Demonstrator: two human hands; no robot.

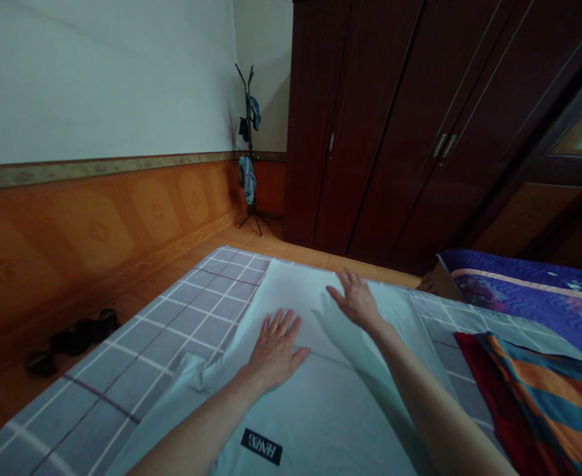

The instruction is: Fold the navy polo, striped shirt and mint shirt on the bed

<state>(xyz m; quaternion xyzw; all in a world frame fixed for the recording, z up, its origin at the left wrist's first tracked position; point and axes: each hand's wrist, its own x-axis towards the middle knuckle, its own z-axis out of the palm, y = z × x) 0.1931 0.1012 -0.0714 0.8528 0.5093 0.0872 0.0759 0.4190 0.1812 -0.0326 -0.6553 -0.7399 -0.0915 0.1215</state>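
A pale blue-green shirt (pixel 315 396) with a dark printed label lies spread over a grey checked bedspread (pixel 172 317). My left hand (pixel 276 350) rests palm down on the shirt's middle, its fingers spread. Farther forward and to the right, my right hand (pixel 356 299) is over the shirt near its far edge, fingers apart, with a shadow beneath the wrist. Neither hand holds anything.
Folded striped and red cloths (pixel 553 396) lie at the right on the bed. Beyond them is a purple patterned cover (pixel 529 284). A dark wardrobe (pixel 370 119), a coat stand (pixel 250 145) and dark shoes (pixel 77 337) on the floor surround the bed.
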